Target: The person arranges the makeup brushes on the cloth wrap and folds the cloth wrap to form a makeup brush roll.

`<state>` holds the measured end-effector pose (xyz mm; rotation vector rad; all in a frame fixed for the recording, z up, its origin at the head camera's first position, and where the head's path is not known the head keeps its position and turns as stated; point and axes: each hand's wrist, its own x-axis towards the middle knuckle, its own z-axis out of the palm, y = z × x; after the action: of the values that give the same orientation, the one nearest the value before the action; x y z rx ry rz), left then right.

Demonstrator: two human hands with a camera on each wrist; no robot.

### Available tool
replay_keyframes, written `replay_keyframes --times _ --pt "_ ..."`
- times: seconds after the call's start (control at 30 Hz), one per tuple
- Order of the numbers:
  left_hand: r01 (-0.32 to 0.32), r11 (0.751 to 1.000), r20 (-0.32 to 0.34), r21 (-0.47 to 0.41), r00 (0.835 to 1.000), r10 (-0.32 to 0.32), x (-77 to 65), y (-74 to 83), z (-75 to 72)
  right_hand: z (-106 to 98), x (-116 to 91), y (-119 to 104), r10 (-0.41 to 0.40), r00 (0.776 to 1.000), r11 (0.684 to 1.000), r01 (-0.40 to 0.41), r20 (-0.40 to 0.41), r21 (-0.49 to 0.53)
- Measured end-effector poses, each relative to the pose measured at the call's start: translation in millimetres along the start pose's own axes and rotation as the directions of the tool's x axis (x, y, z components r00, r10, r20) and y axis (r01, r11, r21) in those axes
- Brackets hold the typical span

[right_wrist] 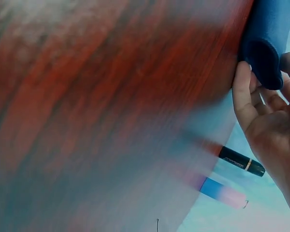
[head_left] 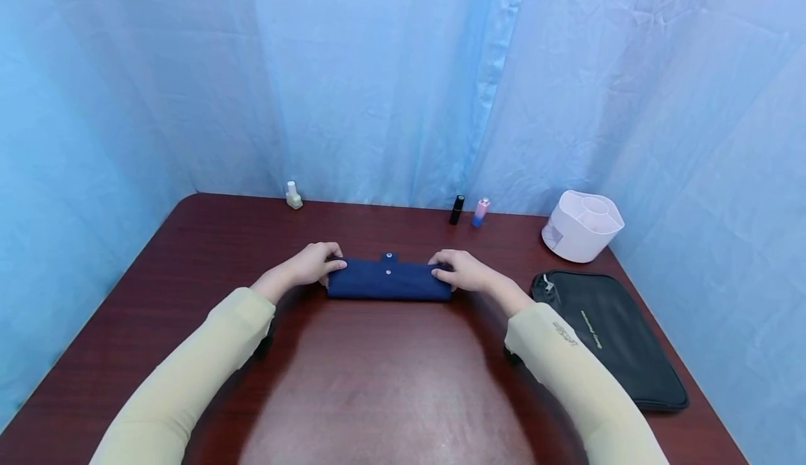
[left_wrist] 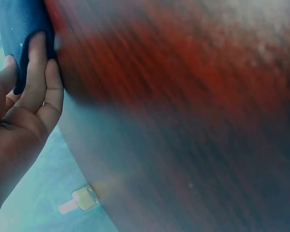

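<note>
A navy blue fabric piece, folded or rolled into a long flat bundle, lies across the table with a short snap tab sticking up at its far edge. At its left end my left hand pinches the cloth; in the left wrist view a finger reaches inside the fold while the thumb presses from outside. The opposite end is held by my right hand, thumb on top. In the right wrist view the bundle's open, looped end shows between thumb and fingers.
Behind the bundle stand a nail polish bottle, a black lipstick-like tube and a pink-and-blue tube. To the right are a white divided organizer and a black zip case, partly behind the right sleeve. Blue curtains border the table.
</note>
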<state>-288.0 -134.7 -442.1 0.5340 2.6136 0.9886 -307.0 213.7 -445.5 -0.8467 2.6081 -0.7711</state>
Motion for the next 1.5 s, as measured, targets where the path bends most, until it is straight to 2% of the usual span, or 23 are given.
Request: replay_keyframes --times 0.2,0.43,0.73,0.97,1.07,1.17,1.23,1.33,1.4,1.5 --pt "-0.009 0.999 0.024 0.042 1.000 0.008 6.1 -3.8 1.2 -0.9 2.2 1.5 0.036 0.999 0.999 -0.036 0.024 0.007" --pt "-0.122 0.978 -0.044 0.168 0.990 0.131 12.6 -14.2 1.7 -0.6 5.5 2.3 0.040 0.999 0.999 -0.040 0.031 0.006" --pt "-0.216 0.958 -0.065 0.190 0.971 0.232 13.2 -15.3 2.2 1.5 8.8 3.0 -0.004 1.000 0.999 0.003 -0.005 -0.046" --pt "-0.213 0.941 -0.030 0.265 0.973 0.229 6.9 -6.8 8.4 3.4 -1.5 2.0 -0.051 0.999 0.994 0.051 0.002 -0.099" --pt "-0.230 0.914 -0.055 0.334 0.963 0.262 1.7 1.1 13.0 4.6 -8.7 1.3 -0.073 0.997 0.991 0.074 0.016 -0.111" --pt "-0.282 0.888 -0.074 0.362 0.941 0.329 -6.0 12.6 18.7 5.4 -14.8 0.2 -0.084 0.996 0.989 0.086 0.022 -0.121" --pt "-0.344 0.866 -0.047 0.363 0.921 0.386 -12.0 20.2 23.0 5.8 -17.8 -0.6 -0.079 0.997 0.988 0.081 0.021 -0.130" --pt "-0.414 0.827 0.023 0.381 0.898 0.439 -20.0 26.9 30.5 5.5 -19.8 -2.4 -0.065 0.998 0.988 0.066 0.012 -0.143" --pt "-0.432 0.807 0.051 0.403 0.891 0.451 -23.4 28.7 34.3 4.6 -19.6 -4.4 -0.067 0.998 0.985 0.066 0.002 -0.157" --pt "-0.424 0.799 0.059 0.426 0.894 0.443 -25.2 27.9 38.2 4.0 -15.3 -9.6 -0.079 0.997 0.981 0.076 -0.012 -0.179"
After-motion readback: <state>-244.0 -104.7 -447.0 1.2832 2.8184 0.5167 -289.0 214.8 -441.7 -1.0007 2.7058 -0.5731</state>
